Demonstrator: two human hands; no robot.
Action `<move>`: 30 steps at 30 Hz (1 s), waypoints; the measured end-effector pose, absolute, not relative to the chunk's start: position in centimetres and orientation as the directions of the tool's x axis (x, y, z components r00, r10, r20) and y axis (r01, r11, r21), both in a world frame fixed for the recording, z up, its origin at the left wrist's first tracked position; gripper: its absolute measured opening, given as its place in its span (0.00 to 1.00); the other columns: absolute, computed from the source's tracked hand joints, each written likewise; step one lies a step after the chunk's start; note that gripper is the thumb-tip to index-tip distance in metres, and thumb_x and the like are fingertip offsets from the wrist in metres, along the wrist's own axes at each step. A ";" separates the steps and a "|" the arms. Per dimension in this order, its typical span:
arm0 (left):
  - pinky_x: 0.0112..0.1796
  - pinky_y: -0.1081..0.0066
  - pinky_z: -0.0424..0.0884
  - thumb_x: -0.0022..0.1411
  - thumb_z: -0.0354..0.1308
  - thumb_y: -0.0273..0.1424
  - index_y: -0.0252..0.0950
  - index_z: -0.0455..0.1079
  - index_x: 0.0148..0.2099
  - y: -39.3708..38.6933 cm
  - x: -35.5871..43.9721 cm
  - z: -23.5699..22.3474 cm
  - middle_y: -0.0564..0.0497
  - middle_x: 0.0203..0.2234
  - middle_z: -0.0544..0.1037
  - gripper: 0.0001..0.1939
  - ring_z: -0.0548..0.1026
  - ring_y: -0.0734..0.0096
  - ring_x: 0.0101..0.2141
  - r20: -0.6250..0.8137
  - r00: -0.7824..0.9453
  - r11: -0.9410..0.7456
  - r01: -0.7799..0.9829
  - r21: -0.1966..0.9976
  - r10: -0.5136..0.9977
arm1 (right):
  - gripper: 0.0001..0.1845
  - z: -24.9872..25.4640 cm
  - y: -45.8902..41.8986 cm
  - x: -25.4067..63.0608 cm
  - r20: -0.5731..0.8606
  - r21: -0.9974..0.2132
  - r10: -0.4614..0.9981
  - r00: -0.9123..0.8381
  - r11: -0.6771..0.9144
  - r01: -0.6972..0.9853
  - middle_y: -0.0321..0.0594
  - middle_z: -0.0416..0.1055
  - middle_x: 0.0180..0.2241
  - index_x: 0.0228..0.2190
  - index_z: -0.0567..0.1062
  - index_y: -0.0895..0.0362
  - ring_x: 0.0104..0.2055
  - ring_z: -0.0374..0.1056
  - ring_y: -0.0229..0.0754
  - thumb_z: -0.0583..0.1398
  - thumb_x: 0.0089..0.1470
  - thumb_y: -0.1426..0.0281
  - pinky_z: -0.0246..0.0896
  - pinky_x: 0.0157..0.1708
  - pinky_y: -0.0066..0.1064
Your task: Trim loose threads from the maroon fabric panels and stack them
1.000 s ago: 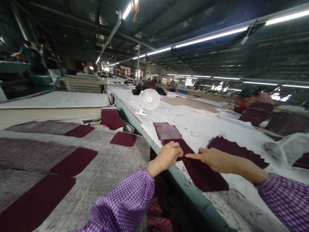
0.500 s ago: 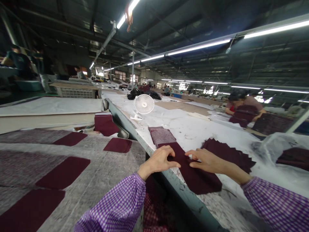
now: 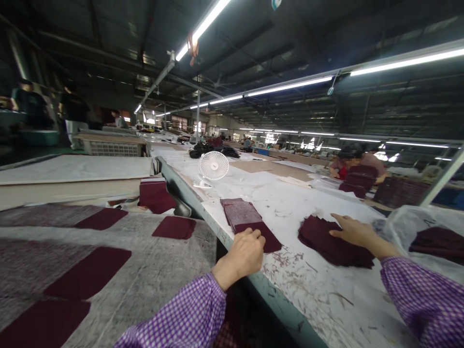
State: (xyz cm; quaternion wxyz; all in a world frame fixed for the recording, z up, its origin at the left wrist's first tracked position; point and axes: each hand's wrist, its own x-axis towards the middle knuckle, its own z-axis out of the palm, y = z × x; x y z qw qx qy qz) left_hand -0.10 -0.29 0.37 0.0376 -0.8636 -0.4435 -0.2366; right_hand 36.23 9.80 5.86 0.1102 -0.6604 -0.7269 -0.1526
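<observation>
My left hand (image 3: 243, 251) is curled closed at the near edge of a stack of maroon fabric pieces (image 3: 266, 236), with its thumb and fingertips mostly hidden. A grey speckled area (image 3: 242, 212) covers the stack's far part. Over the second pile of maroon fabric pieces (image 3: 326, 244), farther right on the white table, my right hand (image 3: 357, 234) is open with thumb and forefinger apart. That pile has jagged, uneven edges; whether the right fingertips touch it I cannot tell.
A white fan (image 3: 213, 166) stands on the table (image 3: 290, 299), whose edge runs diagonally beside a gap. Left of it, maroon panels (image 3: 90, 273) lie on a grey speckled surface. A clear plastic bag (image 3: 402, 227) sits at the right. A person (image 3: 357, 169) handles maroon fabric beyond.
The long maroon piece that lay under both hands no longer stretches over the near table. My right hand has moved right to the jagged pile; my left fingers have curled closed.
</observation>
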 end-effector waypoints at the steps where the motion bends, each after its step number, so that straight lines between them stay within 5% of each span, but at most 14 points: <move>1: 0.38 0.67 0.66 0.57 0.50 0.26 0.34 0.70 0.34 0.0 0.0 0.2 0.46 0.35 0.74 0.08 0.71 0.62 0.38 0.448 0.460 -0.580 0.795 0.176 0.767 | 0.23 5.9 9.3 35.4 0.359 0.084 0.924 -0.133 0.109 0.990 0.60 0.72 0.44 0.44 0.73 0.63 0.40 0.71 0.63 0.57 0.47 0.65 0.64 0.37 0.53; 5: 0.37 0.69 0.66 0.57 0.50 0.26 0.36 0.72 0.33 1.4 -0.4 -0.3 0.50 0.32 0.78 0.09 0.74 0.66 0.35 0.410 0.261 -0.452 0.746 0.489 0.874 | 0.18 6.8 6.3 28.3 0.294 -0.035 0.839 -0.458 0.488 0.872 0.48 0.73 0.45 0.42 0.75 0.56 0.47 0.68 0.53 0.51 0.56 0.64 0.61 0.48 0.44; 8: 0.35 0.71 0.65 0.56 0.52 0.27 0.37 0.73 0.31 2.1 -0.9 -0.5 0.53 0.29 0.78 0.08 0.74 0.68 0.32 0.397 0.240 -0.451 0.644 0.618 0.886 | 0.18 6.6 4.2 21.7 0.204 -0.139 0.728 -0.655 0.684 0.716 0.44 0.72 0.48 0.45 0.73 0.54 0.49 0.67 0.50 0.54 0.56 0.60 0.60 0.49 0.40; 12: 0.32 0.73 0.65 0.59 0.53 0.29 0.35 0.71 0.32 2.3 -1.6 -0.8 0.53 0.26 0.76 0.06 0.72 0.71 0.28 0.453 0.188 -0.486 0.458 0.744 0.871 | 0.23 4.8 3.1 15.9 0.147 -0.154 0.679 -0.720 0.734 0.661 0.46 0.72 0.43 0.48 0.67 0.58 0.44 0.68 0.48 0.60 0.51 0.63 0.62 0.42 0.35; 15: 0.31 0.74 0.64 0.64 0.48 0.33 0.35 0.67 0.34 1.9 -2.7 -1.1 0.54 0.25 0.72 0.10 0.70 0.73 0.28 0.539 -0.104 -0.482 0.329 0.812 0.836 | 0.11 3.6 3.6 14.7 0.152 -0.110 0.700 -0.697 0.713 0.692 0.42 0.73 0.33 0.38 0.71 0.57 0.35 0.68 0.45 0.56 0.55 0.64 0.59 0.34 0.31; 17: 0.32 0.73 0.64 0.66 0.46 0.34 0.35 0.66 0.33 1.3 -3.4 -1.1 0.53 0.25 0.71 0.13 0.69 0.72 0.28 0.599 -0.262 -0.497 0.365 0.787 0.756 | 0.13 3.2 4.2 14.9 0.175 -0.132 0.731 -0.660 0.681 0.720 0.39 0.71 0.27 0.29 0.71 0.57 0.29 0.65 0.42 0.53 0.57 0.62 0.56 0.30 0.30; 19: 0.34 0.72 0.63 0.67 0.45 0.33 0.35 0.65 0.32 0.6 -3.8 -1.0 0.52 0.25 0.70 0.13 0.68 0.71 0.30 0.691 -0.245 -0.551 0.450 0.703 0.680 | 0.19 2.9 4.7 15.4 0.180 -0.228 0.760 -0.625 0.650 0.725 0.37 0.67 0.23 0.25 0.70 0.57 0.26 0.61 0.39 0.51 0.58 0.58 0.52 0.26 0.28; 25: 0.36 0.69 0.63 0.68 0.44 0.30 0.34 0.67 0.33 -0.3 -2.2 -0.5 0.49 0.28 0.71 0.14 0.67 0.69 0.33 0.833 0.035 -0.684 0.591 0.428 0.552 | 0.26 2.3 6.0 16.6 0.116 -0.549 0.778 -0.618 0.568 0.613 0.31 0.56 0.18 0.19 0.62 0.57 0.22 0.52 0.34 0.50 0.56 0.49 0.45 0.22 0.26; 30: 0.37 0.65 0.63 0.66 0.47 0.32 0.34 0.70 0.33 0.2 -0.8 -0.7 0.48 0.28 0.72 0.14 0.67 0.66 0.35 0.743 0.378 -0.666 0.736 0.122 0.553 | 0.24 1.5 6.7 16.7 0.065 -0.762 0.832 -0.551 0.398 0.511 0.29 0.56 0.17 0.18 0.64 0.58 0.21 0.50 0.32 0.57 0.50 0.51 0.42 0.20 0.25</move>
